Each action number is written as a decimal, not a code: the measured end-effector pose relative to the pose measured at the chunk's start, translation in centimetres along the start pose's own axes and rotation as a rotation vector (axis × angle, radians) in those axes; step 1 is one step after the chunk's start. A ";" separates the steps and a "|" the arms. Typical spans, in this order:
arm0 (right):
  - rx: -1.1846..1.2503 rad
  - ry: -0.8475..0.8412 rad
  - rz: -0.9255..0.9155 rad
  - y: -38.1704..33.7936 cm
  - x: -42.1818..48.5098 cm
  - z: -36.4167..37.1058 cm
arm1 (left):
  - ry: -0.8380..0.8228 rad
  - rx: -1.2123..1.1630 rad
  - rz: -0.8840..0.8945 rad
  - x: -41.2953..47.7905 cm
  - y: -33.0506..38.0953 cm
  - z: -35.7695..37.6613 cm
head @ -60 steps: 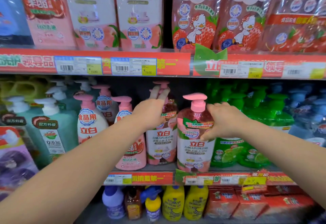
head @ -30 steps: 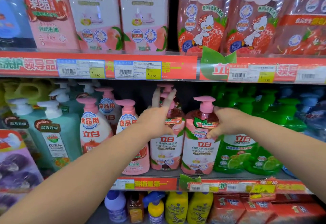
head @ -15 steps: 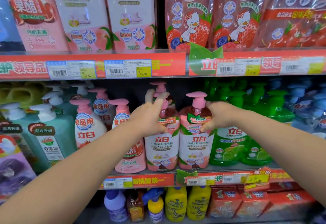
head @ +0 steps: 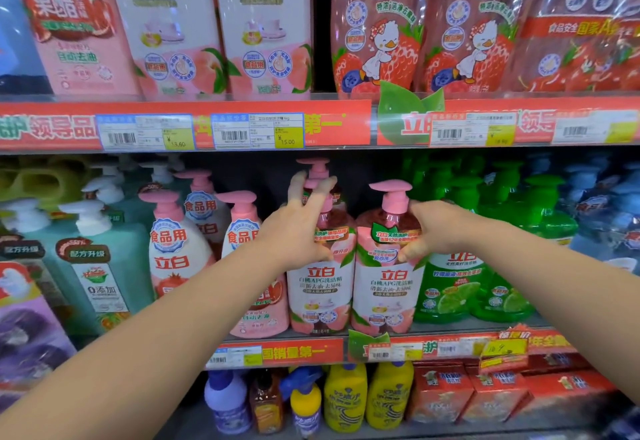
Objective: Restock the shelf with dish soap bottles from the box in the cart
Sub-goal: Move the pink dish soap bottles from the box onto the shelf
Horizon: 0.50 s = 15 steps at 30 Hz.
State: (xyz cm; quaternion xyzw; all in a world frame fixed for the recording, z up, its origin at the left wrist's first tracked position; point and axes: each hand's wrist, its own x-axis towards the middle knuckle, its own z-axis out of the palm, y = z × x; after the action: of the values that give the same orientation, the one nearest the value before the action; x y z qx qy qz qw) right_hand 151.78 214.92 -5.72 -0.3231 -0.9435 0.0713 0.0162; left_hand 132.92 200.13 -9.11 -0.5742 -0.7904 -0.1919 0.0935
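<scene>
- Gripping the R peach bottle at its shoulder, the R hand is curling its fingers round behind the neck, w/ the thumb pressing on the front label just under the pink pump.
- L hand is resting on the shoulder of the L peach bottle, palm + thumb pressing against the top of its label. Two fingers are sticking straight up and apart, not wrapping anything visible.
- Both peach bottles are standing upright and touching side by side at the front edge of the mid shelf.
- They are sitting between the pink pomegranate bottles on the L and the green lime bottles on the R.
- Another pink pump is showing behind the L hand's fingertips, further back on the same shelf.
- Teal bottles w/ white pumps are standing at far L.
- Upper shelf is carrying peach refill pouches at L and strawberry pouches at R; a price tag on its strip is reading 15.00.
- Lower shelf is holding yellow bottles and red boxes below the hands.
</scene>
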 end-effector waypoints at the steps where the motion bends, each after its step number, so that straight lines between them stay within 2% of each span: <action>1: -0.016 0.013 0.005 -0.1 -0.1 0.1 | 0.004 0.002 0.005 -0.1 -0.1 0.0; 10: 0.082 0.010 0.002 -0.2 -0.3 0.6 | 0.007 -0.048 -0.001 -0.2 0.0 -0.3; 13: 0.283 0.114 -0.009 -0.4 -0.5 0.5 | 0.095 -0.077 -0.002 -0.4 0.0 -0.4; 15: 0.390 0.239 -0.027 -0.7 -0.5 0.1 | 0.163 -0.145 -0.069 -0.5 0.1 -0.4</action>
State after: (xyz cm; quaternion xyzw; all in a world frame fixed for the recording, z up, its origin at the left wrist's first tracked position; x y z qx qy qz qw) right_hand 151.78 214.04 -5.66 -0.3074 -0.9075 0.2132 0.1912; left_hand 133.09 199.56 -8.87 -0.5342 -0.7837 -0.2976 0.1090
